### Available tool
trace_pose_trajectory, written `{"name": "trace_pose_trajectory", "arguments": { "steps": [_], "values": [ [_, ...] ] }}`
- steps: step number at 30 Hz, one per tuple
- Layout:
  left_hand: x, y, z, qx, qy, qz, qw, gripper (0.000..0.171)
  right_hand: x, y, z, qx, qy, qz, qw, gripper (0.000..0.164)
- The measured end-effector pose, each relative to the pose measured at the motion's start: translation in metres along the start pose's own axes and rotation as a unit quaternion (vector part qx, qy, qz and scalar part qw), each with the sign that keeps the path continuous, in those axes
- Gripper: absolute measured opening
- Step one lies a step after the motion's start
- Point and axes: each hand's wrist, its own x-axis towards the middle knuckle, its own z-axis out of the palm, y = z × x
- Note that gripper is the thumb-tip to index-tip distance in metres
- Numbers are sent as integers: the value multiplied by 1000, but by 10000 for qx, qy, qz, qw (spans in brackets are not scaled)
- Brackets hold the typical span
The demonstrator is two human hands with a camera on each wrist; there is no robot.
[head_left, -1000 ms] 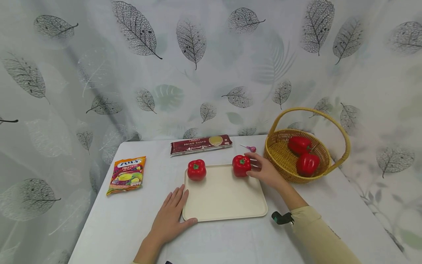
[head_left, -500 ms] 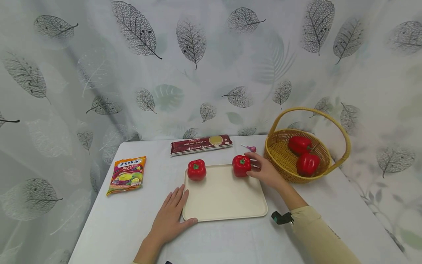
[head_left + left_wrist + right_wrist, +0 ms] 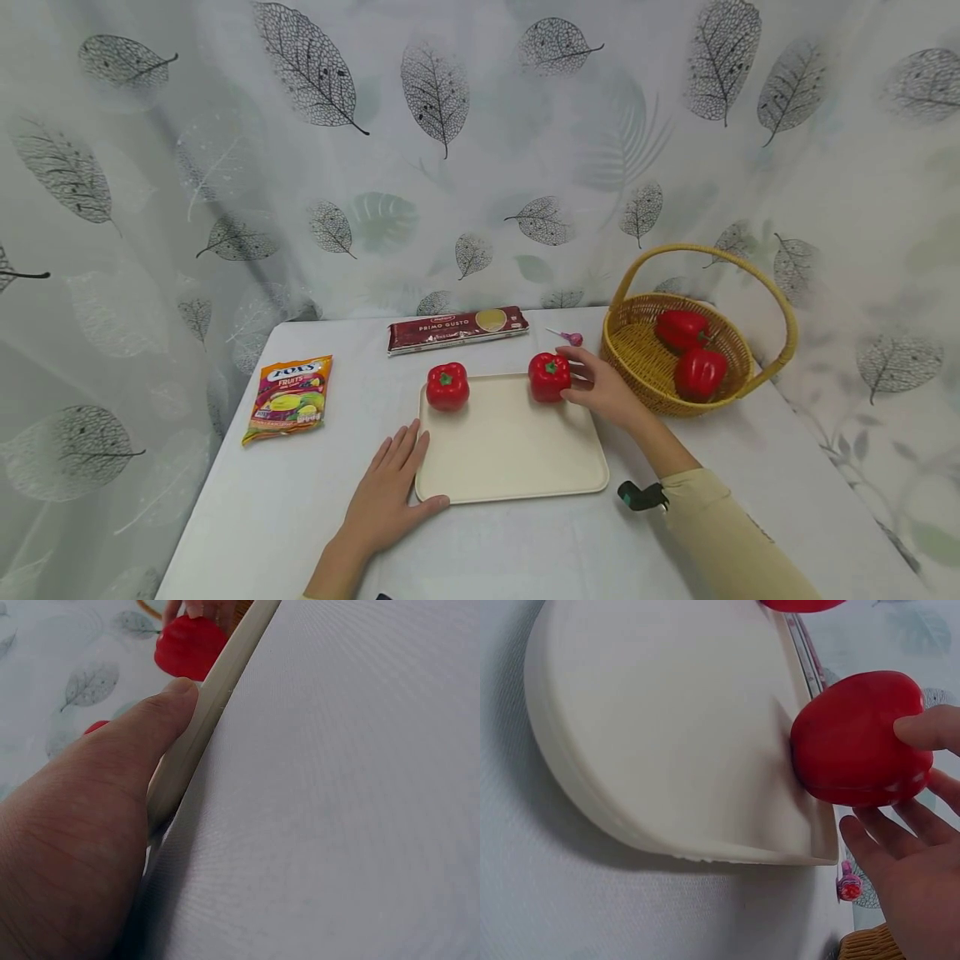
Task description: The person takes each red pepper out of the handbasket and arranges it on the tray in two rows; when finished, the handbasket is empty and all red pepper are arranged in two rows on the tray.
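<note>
A cream tray (image 3: 513, 454) lies on the white table. At its back right corner my right hand (image 3: 606, 390) holds a red bell pepper (image 3: 546, 385) from the side. In the right wrist view, thumb and fingers reach round that pepper (image 3: 851, 739), which sits over the tray's far end. A second red bell pepper (image 3: 447, 390) stands at the back left corner. My left hand (image 3: 386, 498) lies with straight fingers along the tray's left side. Its thumb touches the near edge of the tray (image 3: 214, 694) in the left wrist view.
A wicker basket (image 3: 637, 346) with a tall handle and two more red peppers (image 3: 700, 373) stands right. Behind the tray lie a dark red Primo Gusto packet (image 3: 457, 330) and a lollipop (image 3: 574, 339). A Fox's candy bag (image 3: 288, 398) is at left. A leaf-patterned curtain (image 3: 480, 167) hangs behind.
</note>
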Motion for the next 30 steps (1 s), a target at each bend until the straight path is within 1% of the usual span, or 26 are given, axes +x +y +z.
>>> {"name": "trace_pose_trajectory", "arguments": {
  "steps": [8,19,22,30],
  "values": [
    [0,-1,1,-3,23,17,10000,111,0,1,-1,-46,2,-29,10000,76],
    [0,0,1,-41,-6,-15,10000,111,-2,2,-3,158,29,-255,9995,73],
    [0,0,1,-20,-1,-6,10000,111,-2,1,-4,99,55,-290,9995,74],
    [-1,-2,4,62,267,129,9995,110,-3,-4,-7,-37,67,-330,9994,74]
  ]
}}
